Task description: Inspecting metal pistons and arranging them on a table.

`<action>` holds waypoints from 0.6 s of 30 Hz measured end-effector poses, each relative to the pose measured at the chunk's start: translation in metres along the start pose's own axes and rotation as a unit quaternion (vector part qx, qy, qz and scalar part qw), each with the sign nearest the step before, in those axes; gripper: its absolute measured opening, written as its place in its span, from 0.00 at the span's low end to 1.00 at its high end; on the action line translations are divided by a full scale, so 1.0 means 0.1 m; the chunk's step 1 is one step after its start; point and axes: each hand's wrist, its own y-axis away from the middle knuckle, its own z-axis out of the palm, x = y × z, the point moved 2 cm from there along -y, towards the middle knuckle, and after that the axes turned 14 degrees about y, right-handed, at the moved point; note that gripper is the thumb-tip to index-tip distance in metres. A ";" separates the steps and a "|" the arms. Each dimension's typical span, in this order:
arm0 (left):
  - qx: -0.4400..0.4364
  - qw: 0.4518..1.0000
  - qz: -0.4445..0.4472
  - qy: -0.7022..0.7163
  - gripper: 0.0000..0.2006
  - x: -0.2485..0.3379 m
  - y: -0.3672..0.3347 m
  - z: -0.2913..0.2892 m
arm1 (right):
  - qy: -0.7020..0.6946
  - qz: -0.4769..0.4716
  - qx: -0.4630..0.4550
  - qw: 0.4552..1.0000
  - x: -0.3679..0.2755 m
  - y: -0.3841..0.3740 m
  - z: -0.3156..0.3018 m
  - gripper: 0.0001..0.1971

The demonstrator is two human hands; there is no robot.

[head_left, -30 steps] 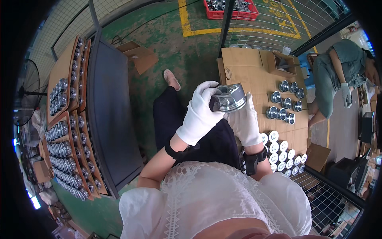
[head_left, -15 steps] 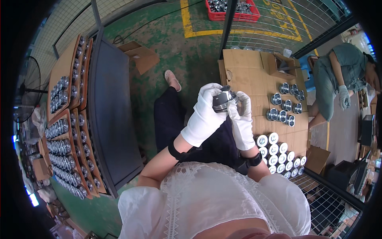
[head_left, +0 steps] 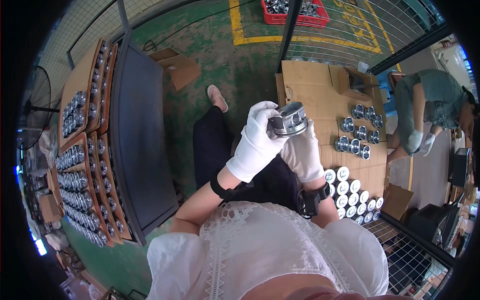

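Observation:
A shiny metal piston [head_left: 290, 120] is held up in front of me, tilted, with its pin hole and ring grooves showing. My left hand [head_left: 260, 132], in a white glove, grips it from the left side. My right hand [head_left: 304, 152], gloved too, is closed under and behind its right side, its fingers partly hidden. To the right, several pistons [head_left: 360, 132] stand in rows on a cardboard-covered table [head_left: 310, 90]. Nearer me on that table are closely set pistons [head_left: 343, 187] with round white tops.
Left stands a dark cabinet [head_left: 142, 140] beside cardboard-lined layers of pistons [head_left: 77, 157]. An open cardboard box [head_left: 356, 82] sits at the table's far end. Wire mesh [head_left: 345, 30] rises behind it, with a red crate [head_left: 295, 20] beyond. Another person [head_left: 425, 105] bends at the right.
The piston has been turned so its pin-hole side now faces me. My right hand has shifted lower and beneath it. The other person's arms have moved.

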 end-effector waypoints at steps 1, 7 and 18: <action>-0.004 1.000 -0.006 -0.014 0.28 -0.01 0.00 -0.02 | 0.053 -0.020 0.009 0.998 -0.04 0.02 0.02 0.34; -0.003 1.000 0.010 -0.015 0.27 0.03 -0.01 -0.02 | 0.061 -0.032 -0.016 0.997 -0.08 0.03 0.06 0.34; -0.009 0.999 -0.029 -0.045 0.27 0.02 -0.01 -0.04 | 0.142 -0.061 0.071 0.985 0.00 -0.01 -0.07 0.30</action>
